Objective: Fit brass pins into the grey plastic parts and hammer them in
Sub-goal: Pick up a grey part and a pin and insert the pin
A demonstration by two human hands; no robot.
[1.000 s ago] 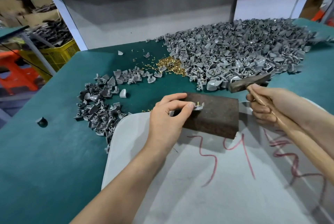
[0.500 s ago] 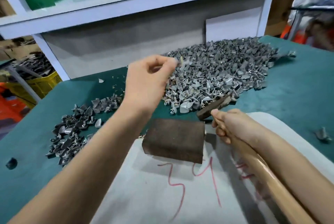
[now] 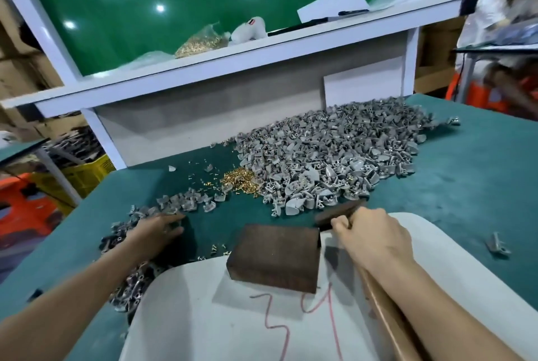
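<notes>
Hammer [image 3: 334, 215] gripped by right hand [image 3: 374, 234], left hand [image 3: 155, 229] flat on grey parts [image 3: 177, 205]

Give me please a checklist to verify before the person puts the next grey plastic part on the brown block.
1. Top of the brown rectangular block is free: ok.
2. Right hand grips the wooden-handled hammer: ok.
3. Its head lies off the block: ok.
4. Loose brass pins lie on the green table: ok.
5. Left hand over the small pile of grey plastic parts holds one: cannot tell.
</notes>
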